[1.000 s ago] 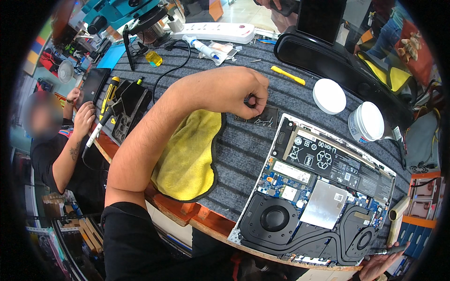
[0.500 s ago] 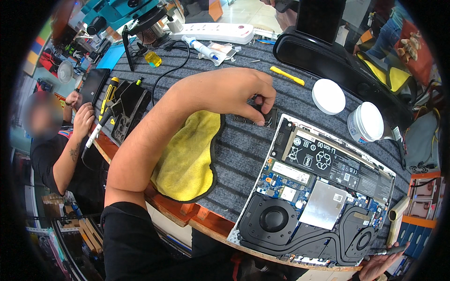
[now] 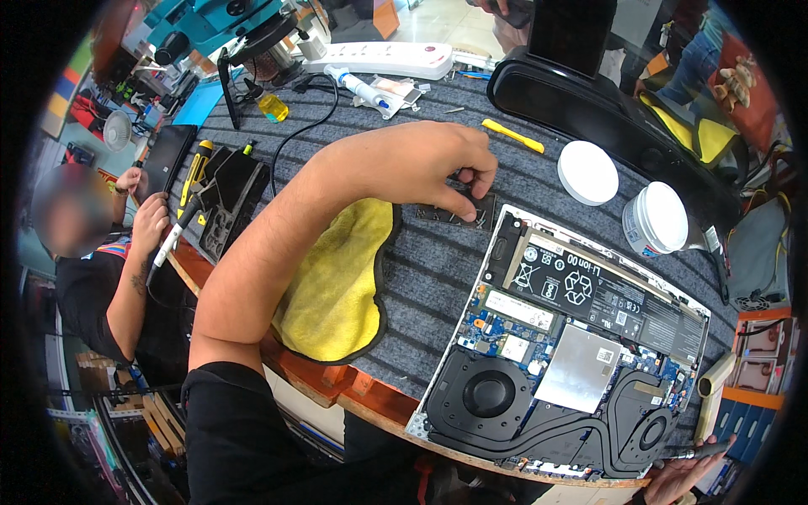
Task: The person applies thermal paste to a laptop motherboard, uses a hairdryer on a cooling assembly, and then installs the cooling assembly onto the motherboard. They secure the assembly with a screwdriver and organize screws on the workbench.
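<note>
My left hand (image 3: 459, 172) reaches over a small dark tray (image 3: 433, 217) with several tiny screws (image 3: 481, 223) in it. Its thumb and fingers are curled toward each other at the tray; whatever they pinch is too small to make out. To the tray's right lies an opened laptop (image 3: 564, 353), its inside facing up, with a black battery (image 3: 581, 282), two fans and a silver plate in sight. At the lower right my right hand (image 3: 672, 481), partly cut off, holds a slim dark screwdriver-like tool (image 3: 694, 452) beside the laptop's corner.
A yellow cloth (image 3: 337, 290) lies under my left forearm. Beyond the laptop are a white lid (image 3: 588, 173), a white jar (image 3: 656, 219), a yellow pry tool (image 3: 513, 135) and a black stand (image 3: 581, 105). A power strip (image 3: 379, 59) lies farther back. Another person (image 3: 101, 286) sits at the left.
My left hand stays over the screw tray with only a slight shift of its fingers. The whole view has moved a little; the laptop and my right hand look unchanged.
</note>
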Motion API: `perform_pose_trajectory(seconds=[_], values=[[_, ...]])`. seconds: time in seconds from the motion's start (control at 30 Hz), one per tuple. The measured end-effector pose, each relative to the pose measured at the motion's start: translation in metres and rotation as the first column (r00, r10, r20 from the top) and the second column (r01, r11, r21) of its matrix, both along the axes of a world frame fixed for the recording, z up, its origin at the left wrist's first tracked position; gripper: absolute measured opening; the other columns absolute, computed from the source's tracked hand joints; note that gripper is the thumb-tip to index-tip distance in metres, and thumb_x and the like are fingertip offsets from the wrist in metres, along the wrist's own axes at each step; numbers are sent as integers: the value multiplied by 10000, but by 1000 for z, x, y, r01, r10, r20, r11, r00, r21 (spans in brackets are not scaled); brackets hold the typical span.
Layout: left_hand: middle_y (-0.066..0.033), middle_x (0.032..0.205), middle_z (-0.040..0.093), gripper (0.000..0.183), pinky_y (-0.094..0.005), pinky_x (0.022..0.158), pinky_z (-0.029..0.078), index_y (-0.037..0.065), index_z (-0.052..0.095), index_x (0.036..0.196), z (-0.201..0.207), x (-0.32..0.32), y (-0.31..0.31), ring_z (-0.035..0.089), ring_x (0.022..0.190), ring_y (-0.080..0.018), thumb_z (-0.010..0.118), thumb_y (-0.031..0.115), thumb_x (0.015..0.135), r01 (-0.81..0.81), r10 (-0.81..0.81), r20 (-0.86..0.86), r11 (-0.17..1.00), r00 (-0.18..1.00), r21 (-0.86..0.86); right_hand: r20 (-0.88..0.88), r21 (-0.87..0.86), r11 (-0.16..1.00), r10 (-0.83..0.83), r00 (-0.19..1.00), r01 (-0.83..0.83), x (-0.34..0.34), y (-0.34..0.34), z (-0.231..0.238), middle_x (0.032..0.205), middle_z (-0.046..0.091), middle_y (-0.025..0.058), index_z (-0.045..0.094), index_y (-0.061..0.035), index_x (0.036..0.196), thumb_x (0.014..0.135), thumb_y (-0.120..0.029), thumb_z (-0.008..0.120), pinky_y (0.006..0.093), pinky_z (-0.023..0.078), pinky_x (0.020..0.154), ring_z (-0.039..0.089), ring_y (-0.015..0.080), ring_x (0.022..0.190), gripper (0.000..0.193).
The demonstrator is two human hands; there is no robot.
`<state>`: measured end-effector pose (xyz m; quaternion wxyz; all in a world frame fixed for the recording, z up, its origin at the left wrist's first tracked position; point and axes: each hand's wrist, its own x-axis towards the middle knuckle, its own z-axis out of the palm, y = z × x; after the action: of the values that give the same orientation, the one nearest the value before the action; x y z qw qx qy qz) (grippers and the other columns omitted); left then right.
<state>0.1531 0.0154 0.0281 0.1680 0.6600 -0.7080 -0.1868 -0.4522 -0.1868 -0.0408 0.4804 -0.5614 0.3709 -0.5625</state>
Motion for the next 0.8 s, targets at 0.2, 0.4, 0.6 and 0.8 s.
perform_pose_trajectory(seconds=[0.2,0.4,0.6,0.8], values=[[-55,948,595,290,-356,785,505,49,667,974,4,2,1,586,876,-212,849,158,777,-25,25,-36,1000,999,14,13,-3,999,-36,999,36,6,4,2,1307,581,110,357,-125,1570,993,-247,643,406,428,1058,555,225,1194,655],[-54,970,601,300,-351,797,503,51,670,975,3,2,1,582,888,-211,857,164,770,-23,25,-32,998,999,53,47,0,999,36,998,-36,-7,-3,-4,1274,600,66,351,-131,1580,1001,-214,622,202,532,775,613,128,1050,644],[-52,963,594,289,-351,798,501,52,670,973,1,2,1,579,884,-208,850,171,781,-42,44,-29,997,999,62,50,-31,999,42,998,-40,-6,-3,-6,1326,589,65,350,-128,1581,1009,-202,606,199,534,777,601,147,1095,631],[-51,967,594,297,-352,810,504,52,671,982,4,3,1,582,894,-208,852,171,779,-43,45,-22,997,999,58,82,-38,998,49,995,-46,4,0,-2,1385,567,72,339,-127,1588,1011,-198,596,239,538,852,588,168,1133,636]])
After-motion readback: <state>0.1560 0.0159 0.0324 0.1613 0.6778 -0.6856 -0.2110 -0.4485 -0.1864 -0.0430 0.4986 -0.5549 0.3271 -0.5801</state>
